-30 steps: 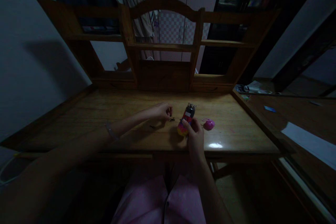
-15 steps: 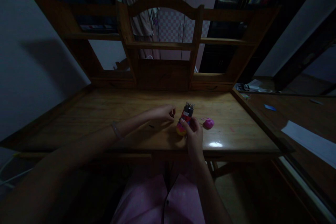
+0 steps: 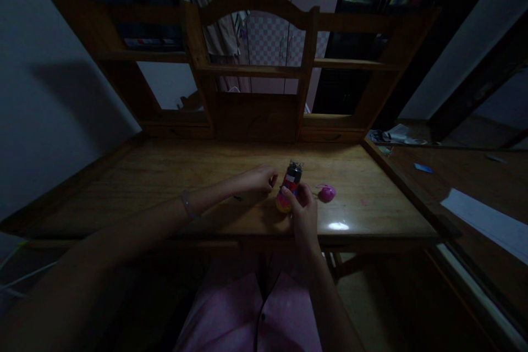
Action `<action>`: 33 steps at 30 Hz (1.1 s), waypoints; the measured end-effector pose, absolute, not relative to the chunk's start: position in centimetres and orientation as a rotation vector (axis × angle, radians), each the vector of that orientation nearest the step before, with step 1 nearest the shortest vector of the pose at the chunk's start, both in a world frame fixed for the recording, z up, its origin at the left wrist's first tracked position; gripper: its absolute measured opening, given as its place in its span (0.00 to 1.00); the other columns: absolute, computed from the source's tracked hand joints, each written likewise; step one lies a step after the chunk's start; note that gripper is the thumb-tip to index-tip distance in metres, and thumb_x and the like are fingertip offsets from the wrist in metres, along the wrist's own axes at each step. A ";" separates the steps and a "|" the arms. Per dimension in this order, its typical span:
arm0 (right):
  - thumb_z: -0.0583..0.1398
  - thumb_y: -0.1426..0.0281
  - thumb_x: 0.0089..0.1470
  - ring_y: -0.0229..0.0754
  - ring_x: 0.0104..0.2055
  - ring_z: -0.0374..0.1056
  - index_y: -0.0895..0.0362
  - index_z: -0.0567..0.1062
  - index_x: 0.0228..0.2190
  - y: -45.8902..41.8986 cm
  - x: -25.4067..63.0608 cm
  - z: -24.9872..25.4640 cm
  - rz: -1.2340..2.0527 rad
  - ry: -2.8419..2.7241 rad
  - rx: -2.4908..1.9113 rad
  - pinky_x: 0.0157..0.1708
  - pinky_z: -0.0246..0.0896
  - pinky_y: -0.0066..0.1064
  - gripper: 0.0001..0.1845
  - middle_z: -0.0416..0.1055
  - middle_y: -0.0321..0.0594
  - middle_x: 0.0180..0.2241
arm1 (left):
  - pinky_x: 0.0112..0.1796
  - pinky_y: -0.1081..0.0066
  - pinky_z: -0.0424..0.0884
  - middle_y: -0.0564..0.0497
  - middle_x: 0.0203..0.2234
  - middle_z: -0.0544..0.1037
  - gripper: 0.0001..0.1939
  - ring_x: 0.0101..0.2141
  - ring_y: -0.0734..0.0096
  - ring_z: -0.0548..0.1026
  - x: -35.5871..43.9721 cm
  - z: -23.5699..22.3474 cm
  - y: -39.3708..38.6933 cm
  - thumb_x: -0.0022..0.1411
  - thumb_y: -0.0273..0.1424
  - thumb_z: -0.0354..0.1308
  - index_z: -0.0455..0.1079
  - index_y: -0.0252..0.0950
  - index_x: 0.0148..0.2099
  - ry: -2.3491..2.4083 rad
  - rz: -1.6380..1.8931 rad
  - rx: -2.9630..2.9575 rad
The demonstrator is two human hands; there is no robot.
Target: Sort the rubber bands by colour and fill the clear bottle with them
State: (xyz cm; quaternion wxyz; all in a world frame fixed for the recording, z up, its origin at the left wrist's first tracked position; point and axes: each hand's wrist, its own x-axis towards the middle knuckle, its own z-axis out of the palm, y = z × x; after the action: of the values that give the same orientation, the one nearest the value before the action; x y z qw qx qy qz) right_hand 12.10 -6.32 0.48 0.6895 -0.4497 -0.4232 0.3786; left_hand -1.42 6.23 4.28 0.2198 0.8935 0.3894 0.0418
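Observation:
My right hand (image 3: pixel 304 210) is closed round a small colourful cylinder (image 3: pixel 291 180), black at the top with red, blue and yellow below. Thin wiry pieces stick up from its upper end, and it tilts slightly over the desk. Just left of it, my left hand (image 3: pixel 264 178) has its fingers curled together in a pinch; what they hold, if anything, is too dark to make out. A small dark item (image 3: pixel 237 198) lies on the desk under my left wrist. To the right of my right hand rests a round pink object (image 3: pixel 327 193) with a thin loop.
The wooden desk (image 3: pixel 173 170) carries a shelf unit (image 3: pixel 256 72) along its back edge. At the right, a lower brown surface holds white paper (image 3: pixel 482 220) and a small blue card (image 3: pixel 423 168). A wall (image 3: pixel 61 99) stands at the left.
My left hand has shifted very slightly toward the cylinder, its fingers still curled. My right hand keeps its hold on the cylinder, almost unmoved.

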 end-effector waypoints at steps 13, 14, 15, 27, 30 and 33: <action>0.66 0.61 0.50 0.43 0.40 0.69 0.56 0.73 0.38 -6.5 12.2 0.3 0.864 -0.986 -1.011 0.41 0.63 0.32 0.15 0.73 0.38 0.36 | 0.26 0.78 0.64 0.55 0.24 0.75 0.10 0.25 0.75 0.72 -2.9 5.5 8.7 0.46 0.25 0.61 0.71 0.33 0.35 0.942 0.103 2.204; 0.65 0.61 0.50 0.43 0.39 0.69 0.56 0.73 0.38 -6.5 12.1 0.3 0.868 -0.997 -1.014 0.41 0.64 0.33 0.16 0.73 0.38 0.37 | 0.27 0.78 0.65 0.55 0.24 0.75 0.10 0.25 0.76 0.72 -3.1 6.4 8.9 0.46 0.25 0.61 0.71 0.33 0.35 0.887 0.156 2.178; 0.65 0.61 0.50 0.43 0.39 0.69 0.56 0.73 0.39 -6.5 12.0 0.3 0.868 -1.011 -1.022 0.41 0.64 0.33 0.17 0.74 0.39 0.37 | 0.28 0.77 0.66 0.54 0.25 0.75 0.10 0.26 0.76 0.72 -3.3 7.4 9.0 0.47 0.25 0.62 0.71 0.32 0.35 0.833 0.222 2.161; 0.66 0.61 0.49 0.47 0.44 0.70 0.55 0.74 0.47 -6.7 11.7 0.1 0.795 -1.169 -1.127 0.46 0.63 0.37 0.24 0.75 0.42 0.43 | 0.36 0.75 0.69 0.50 0.32 0.79 0.09 0.34 0.72 0.75 -3.3 15.7 6.0 0.53 0.28 0.62 0.76 0.32 0.38 0.589 0.367 2.444; 0.66 0.61 0.49 0.47 0.44 0.70 0.55 0.74 0.47 -6.7 11.7 0.1 0.798 -1.196 -1.127 0.45 0.64 0.37 0.23 0.76 0.42 0.43 | 0.35 0.75 0.68 0.50 0.31 0.80 0.08 0.33 0.73 0.76 -3.2 16.5 5.4 0.53 0.27 0.62 0.76 0.33 0.38 0.564 0.300 2.475; 0.66 0.61 0.49 0.47 0.45 0.70 0.55 0.74 0.47 -6.7 11.7 0.2 0.801 -1.198 -1.119 0.46 0.64 0.37 0.23 0.76 0.42 0.44 | 0.34 0.76 0.68 0.51 0.31 0.80 0.09 0.32 0.72 0.77 -3.2 17.0 5.2 0.53 0.26 0.61 0.78 0.35 0.38 0.562 0.223 2.526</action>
State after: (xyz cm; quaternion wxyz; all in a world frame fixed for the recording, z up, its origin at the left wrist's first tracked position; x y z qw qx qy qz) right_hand 11.71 -6.73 0.21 0.6119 -0.4849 -0.5193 0.3474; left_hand -3.16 5.18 17.03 0.2688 0.9367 0.2085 0.0827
